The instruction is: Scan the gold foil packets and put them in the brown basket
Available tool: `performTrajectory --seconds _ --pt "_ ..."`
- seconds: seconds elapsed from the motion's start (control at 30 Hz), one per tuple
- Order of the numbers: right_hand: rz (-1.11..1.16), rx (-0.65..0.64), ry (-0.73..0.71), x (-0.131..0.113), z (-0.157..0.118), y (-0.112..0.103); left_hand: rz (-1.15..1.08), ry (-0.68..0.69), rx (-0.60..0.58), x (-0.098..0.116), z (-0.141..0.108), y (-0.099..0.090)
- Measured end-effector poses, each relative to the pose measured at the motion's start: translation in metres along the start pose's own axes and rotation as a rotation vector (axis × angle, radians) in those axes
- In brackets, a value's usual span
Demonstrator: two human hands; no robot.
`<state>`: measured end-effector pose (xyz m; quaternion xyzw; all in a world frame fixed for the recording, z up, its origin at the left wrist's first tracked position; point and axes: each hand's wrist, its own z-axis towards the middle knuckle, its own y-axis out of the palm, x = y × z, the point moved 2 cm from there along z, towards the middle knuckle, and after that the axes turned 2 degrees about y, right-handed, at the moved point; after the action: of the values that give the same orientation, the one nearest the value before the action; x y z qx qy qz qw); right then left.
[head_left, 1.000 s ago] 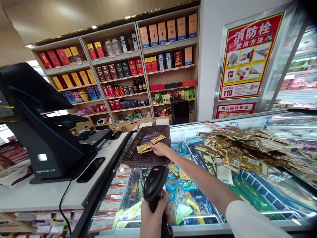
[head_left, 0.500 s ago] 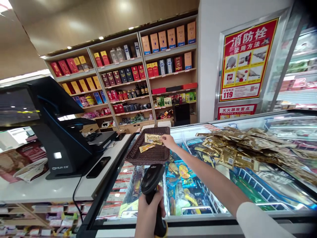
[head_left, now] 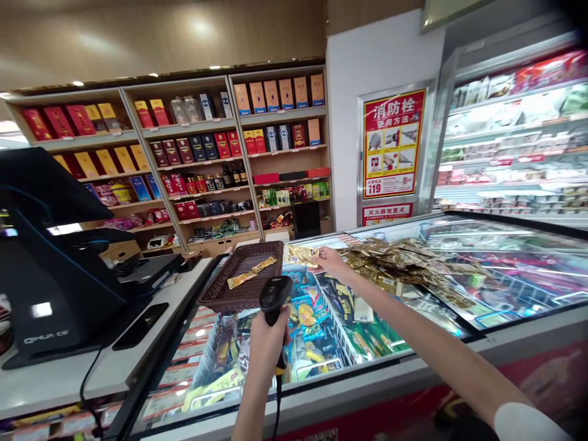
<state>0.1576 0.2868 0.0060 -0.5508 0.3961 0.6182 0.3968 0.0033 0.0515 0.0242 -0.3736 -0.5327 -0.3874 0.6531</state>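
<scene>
My left hand (head_left: pixel 267 340) is wrapped round the handle of a black barcode scanner (head_left: pixel 275 291), held upright over the freezer's glass, its cable hanging down. Between the fingertips of my right hand (head_left: pixel 334 264) is a flat gold snack packet (head_left: pixel 301 255), just right of the basket's edge. The dark brown woven basket (head_left: pixel 218 294) rests on the freezer's left part, with two small gold packets (head_left: pixel 242 280) inside. To the right of my right hand, a heap of gold packets (head_left: pixel 404 260) is spread over the glass.
A glass-topped freezer (head_left: pixel 316 364) with bagged goods inside stretches before me. On the left, a counter (head_left: pixel 87 367) carries a checkout terminal (head_left: pixel 59 269) and a black phone (head_left: pixel 141 326). Shelves of boxes (head_left: pixel 197 147) line the back; a red fire-hydrant sign (head_left: pixel 392 144) hangs right of them.
My right hand has carried its packet rightward, out from over the basket. A second packet now shows in the basket. The view has turned right, and the scanner stays in my left hand.
</scene>
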Motion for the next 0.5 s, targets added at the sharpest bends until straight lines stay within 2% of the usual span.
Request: performTrajectory --seconds 0.2,0.37,0.5 --pt "-0.035 0.032 0.006 -0.008 -0.016 -0.025 0.018 0.018 -0.041 0.002 0.000 0.018" --pt "-0.049 0.033 0.010 -0.008 -0.022 -0.029 0.108 0.053 -0.114 0.005 -0.004 0.022" --pt "-0.029 0.028 0.021 -0.004 -0.025 -0.028 0.076 0.041 -0.114 0.002 -0.005 0.024"
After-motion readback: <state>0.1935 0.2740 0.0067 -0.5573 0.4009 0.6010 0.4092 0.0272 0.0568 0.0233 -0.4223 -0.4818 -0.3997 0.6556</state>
